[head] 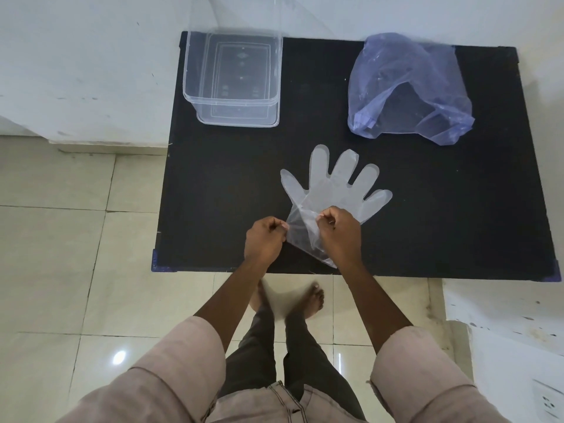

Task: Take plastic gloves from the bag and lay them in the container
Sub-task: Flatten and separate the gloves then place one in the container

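black table: one glove, one bag, one container

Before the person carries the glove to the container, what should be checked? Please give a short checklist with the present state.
1. Left hand pinches cuff of the thin transparent plastic glove: ok.
2. Right hand pinches cuff: ok.
3. Glove fingers spread flat on the black table: ok.
4. Clear rectangular plastic container open, nothing inside: ok.
5. Path from glove to container free: ok.
6. More gloves in the bluish plastic bag: cannot tell.
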`<state>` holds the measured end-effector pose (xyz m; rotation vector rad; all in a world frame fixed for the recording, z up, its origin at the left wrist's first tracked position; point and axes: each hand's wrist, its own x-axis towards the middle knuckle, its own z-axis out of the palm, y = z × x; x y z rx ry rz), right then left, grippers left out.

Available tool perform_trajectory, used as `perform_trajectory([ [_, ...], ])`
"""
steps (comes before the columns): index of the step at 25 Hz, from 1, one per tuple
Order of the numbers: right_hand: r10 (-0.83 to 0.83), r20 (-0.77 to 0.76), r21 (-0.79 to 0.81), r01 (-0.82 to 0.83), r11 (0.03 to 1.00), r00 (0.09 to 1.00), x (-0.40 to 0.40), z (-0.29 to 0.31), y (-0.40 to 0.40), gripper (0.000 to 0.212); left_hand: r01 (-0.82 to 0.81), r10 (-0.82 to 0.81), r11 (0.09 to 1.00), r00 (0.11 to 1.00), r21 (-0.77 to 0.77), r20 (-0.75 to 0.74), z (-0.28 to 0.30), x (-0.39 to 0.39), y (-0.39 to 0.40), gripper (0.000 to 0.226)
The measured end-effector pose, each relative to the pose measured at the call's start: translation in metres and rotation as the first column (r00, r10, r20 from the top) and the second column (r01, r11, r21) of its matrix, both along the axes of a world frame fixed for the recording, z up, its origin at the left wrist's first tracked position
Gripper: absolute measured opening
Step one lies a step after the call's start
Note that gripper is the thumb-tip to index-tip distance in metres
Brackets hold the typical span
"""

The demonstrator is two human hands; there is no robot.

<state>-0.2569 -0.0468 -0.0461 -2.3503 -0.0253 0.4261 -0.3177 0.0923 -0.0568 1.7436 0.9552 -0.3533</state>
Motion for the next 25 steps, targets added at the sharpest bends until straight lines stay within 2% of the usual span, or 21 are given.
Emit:
perform_trajectory([
  [3, -0.034, 0.003, 0.028, 0.034, 0.999, 0.999, 0.007, 0.0, -0.006, 0.011, 0.123, -0.115, 0.947, 0.992, 0.295, -0.044, 0.005, -0.008, 0.001, 0.016],
  [5, -0.023, 0.006, 0.037, 0.022, 0.999, 1.0, 0.011, 0.0, -0.008, 0.012, 0.215, -0.297, 0.798, 0.953, 0.562, 0.057, 0.008, -0.019, -0.005, 0.026],
  [7, -0.012, -0.005, 0.045, 0.012, 0.999, 1.0, 0.013, 0.003, -0.007, 0.013, 0.292, -0.569, 0.62, 0.806, 0.728, 0.161, 0.012, -0.03, -0.016, 0.033],
  [8, -0.006, -0.012, 0.05, 0.006, 0.999, 1.0, 0.013, 0.003, -0.007, 0.014, 0.337, -0.673, 0.547, 0.721, 0.766, 0.164, 0.008, -0.035, -0.021, 0.036],
  [9, 0.002, -0.015, 0.054, -0.001, 0.999, 1.0, 0.013, 0.003, -0.006, 0.014, 0.385, -0.734, 0.489, 0.666, 0.782, 0.131, 0.003, -0.039, -0.023, 0.041],
  [12, 0.038, -0.036, 0.055, -0.036, 0.998, 0.999, 0.012, 0.0, -0.005, 0.014, 0.593, -0.793, 0.381, 0.604, 0.709, -0.079, -0.01, -0.041, -0.022, 0.06],
  [15, 0.056, -0.073, 0.063, -0.051, 0.997, 0.996, 0.01, -0.003, -0.002, 0.015, 0.733, -0.823, 0.308, 0.525, 0.606, -0.217, -0.017, -0.039, -0.016, 0.063],
  [25, 0.002, -0.05, 0.066, 0.002, 0.998, 0.999, 0.023, 0.004, -0.007, 0.013, 0.804, -0.849, 0.214, 0.434, 0.555, -0.301, 0.003, -0.025, -0.013, 0.066],
])
